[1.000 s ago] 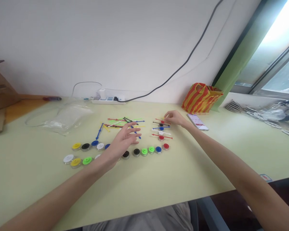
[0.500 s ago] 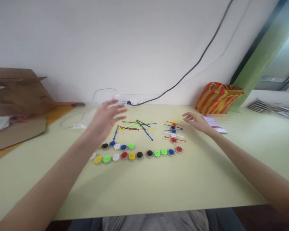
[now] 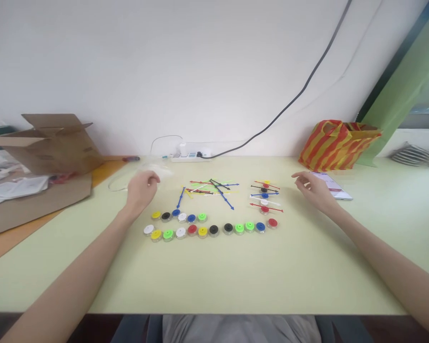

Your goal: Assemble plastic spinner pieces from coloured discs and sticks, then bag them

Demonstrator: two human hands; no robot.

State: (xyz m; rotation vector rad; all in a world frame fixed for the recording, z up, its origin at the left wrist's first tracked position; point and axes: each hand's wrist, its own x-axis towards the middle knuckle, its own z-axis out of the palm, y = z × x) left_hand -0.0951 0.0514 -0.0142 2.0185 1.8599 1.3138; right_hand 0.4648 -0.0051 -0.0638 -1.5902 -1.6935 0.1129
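Observation:
Several round discs in clear bases, among them a red disc point(image 3: 272, 223) and a black disc point(image 3: 213, 230), lie in two rows on the pale table point(image 3: 214, 276). Behind them is a loose pile of coloured arrow pointers, including a blue arrow point(image 3: 226, 199). To its right, discs bearing arrows form a column, with a red arrow point(image 3: 266, 207) nearest me. My left hand point(image 3: 141, 190) is curled left of the pile; whether its fingers hold anything is hidden. My right hand point(image 3: 312, 189), fingers apart, holds nothing beside the phone.
An open cardboard box point(image 3: 62, 147) and white packaging point(image 3: 17, 188) are at the left. A power strip point(image 3: 191, 157) lies by the wall, near a clear plastic bag point(image 3: 155, 166). A striped bag point(image 3: 338, 145) stands behind a phone point(image 3: 332, 186).
My left hand has moved left, away from the arrow pile, and its spread fingers have curled in. My right hand has shifted right, nearer the phone. The view has shifted slightly left.

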